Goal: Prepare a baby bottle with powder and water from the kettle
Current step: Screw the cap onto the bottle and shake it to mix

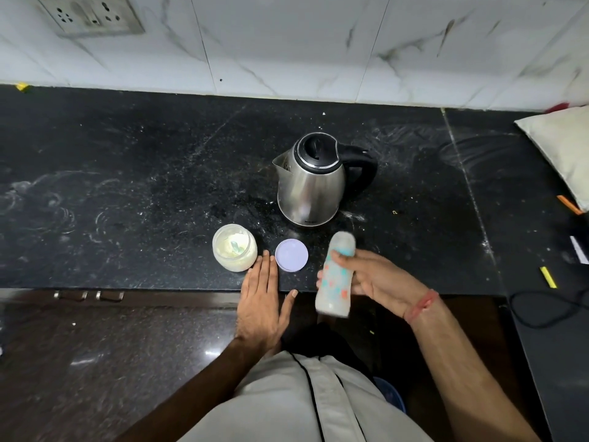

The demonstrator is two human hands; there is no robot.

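Observation:
My right hand (379, 282) grips a baby bottle (336, 277) with teal and red marks, capped, tilted, held above the counter's front edge. The bottle looks blurred. My left hand (263, 301) lies flat and open on the front edge of the black counter (127, 173), fingers together, between the jar and the lid. An open glass jar of pale powder (235, 247) with a scoop inside stands just left of my fingertips. Its lilac lid (291, 254) lies flat to the right. A steel kettle (310, 180) with a black lid and handle stands behind them.
A white marble wall with a socket plate (89, 14) runs along the back. A cushion (564, 148) lies at the far right, with a black cable (541, 311) and a yellow strip (548, 277) below it. Drawer handles (89, 295) sit under the counter edge.

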